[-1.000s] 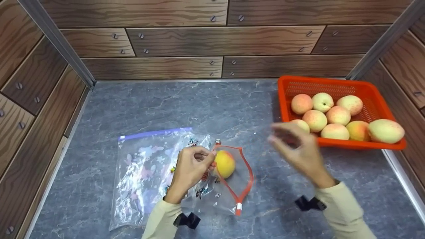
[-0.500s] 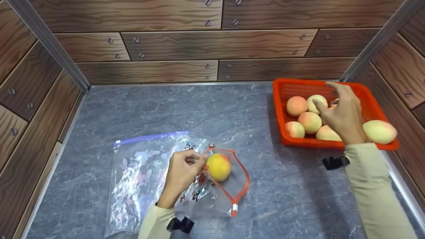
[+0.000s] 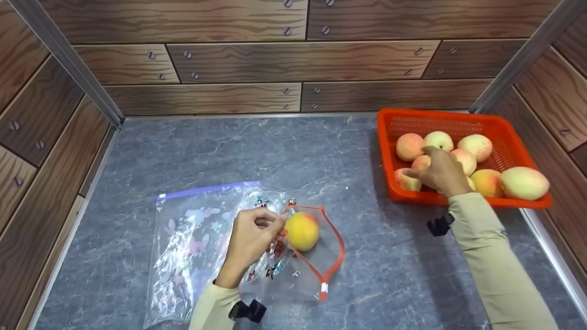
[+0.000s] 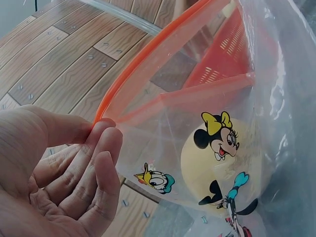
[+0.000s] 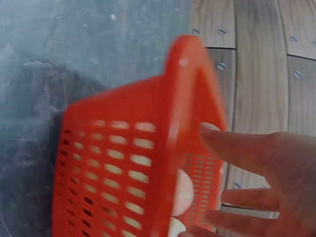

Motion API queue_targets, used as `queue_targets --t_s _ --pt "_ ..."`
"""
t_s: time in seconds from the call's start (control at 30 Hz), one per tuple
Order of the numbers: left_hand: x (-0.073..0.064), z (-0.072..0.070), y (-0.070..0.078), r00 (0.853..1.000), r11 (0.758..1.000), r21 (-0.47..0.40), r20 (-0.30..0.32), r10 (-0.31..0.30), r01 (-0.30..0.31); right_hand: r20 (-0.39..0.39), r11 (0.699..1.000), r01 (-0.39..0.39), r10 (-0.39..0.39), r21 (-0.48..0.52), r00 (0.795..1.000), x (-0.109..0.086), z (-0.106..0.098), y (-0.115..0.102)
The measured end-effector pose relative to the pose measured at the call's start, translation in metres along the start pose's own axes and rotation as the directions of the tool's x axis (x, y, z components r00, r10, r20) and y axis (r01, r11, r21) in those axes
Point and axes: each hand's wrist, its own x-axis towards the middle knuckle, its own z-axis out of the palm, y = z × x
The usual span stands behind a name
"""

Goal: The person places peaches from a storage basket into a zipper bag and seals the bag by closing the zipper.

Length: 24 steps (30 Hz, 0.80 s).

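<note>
Near, my left hand [image 3: 252, 233] pinches a clear, orange-rimmed plastic bag [image 3: 342, 252] with a round yellow peach [image 3: 302, 231] inside; far right, my right hand [image 3: 441, 172] parts thumb and fingers above round pinkish peaches [image 3: 477, 146] in a red plastic basket [image 3: 385, 153], contact unclear.

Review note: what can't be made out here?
Head view: the right hand hides parts of the peaches beneath it, so their count is uncertain.
Right wrist view: the bottom edge crops the basket and lowest fingers; peach contact is unclear.
Left wrist view: the bottom edge cuts the lowest printed figure on the red-zip bag.
</note>
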Motion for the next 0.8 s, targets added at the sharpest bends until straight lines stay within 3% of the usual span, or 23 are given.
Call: queue_targets --t_s 0.17,0.47,0.8 --pt "0.000 0.001 0.000 1.000 1.000 -0.012 0.011 -0.004 0.004 0.099 0.999 -0.036 0.038 -0.021 0.994 0.000 0.012 0.002" --pt "0.000 -0.002 0.000 1.000 1.000 0.008 0.007 -0.011 0.011 0.178 0.999 -0.040 0.045 -0.031 0.983 0.003 0.023 0.007" --pt "-0.002 -0.003 -0.002 1.000 1.000 0.020 -0.008 -0.007 0.007 0.160 0.999 -0.021 0.025 -0.027 0.987 0.006 0.028 0.015"
